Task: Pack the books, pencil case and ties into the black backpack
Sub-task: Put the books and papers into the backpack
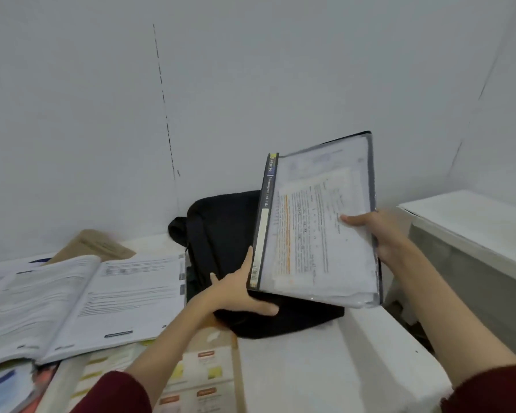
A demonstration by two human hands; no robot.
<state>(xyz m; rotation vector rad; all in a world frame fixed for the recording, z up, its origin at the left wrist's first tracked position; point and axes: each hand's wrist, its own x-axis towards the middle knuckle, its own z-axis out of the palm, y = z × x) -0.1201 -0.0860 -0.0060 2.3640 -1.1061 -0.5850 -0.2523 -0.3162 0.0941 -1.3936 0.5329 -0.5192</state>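
The black backpack (221,234) lies on the white table against the wall. Above its right half I hold a clear-covered management file (316,222) with a black spine and printed sheets inside, tilted up toward the wall. My right hand (379,231) grips the file's right edge, thumb on the cover. My left hand (239,290) touches the file's lower left corner with its thumb along the spine, while its fingers rest on the backpack. An open book (81,302) lies to the left. No pencil case or ties are in view.
A brown envelope (98,245) lies behind the open book. More books and a card with orange labels (203,380) lie at the near edge under my left arm. A white cabinet (471,234) stands to the right, past a gap.
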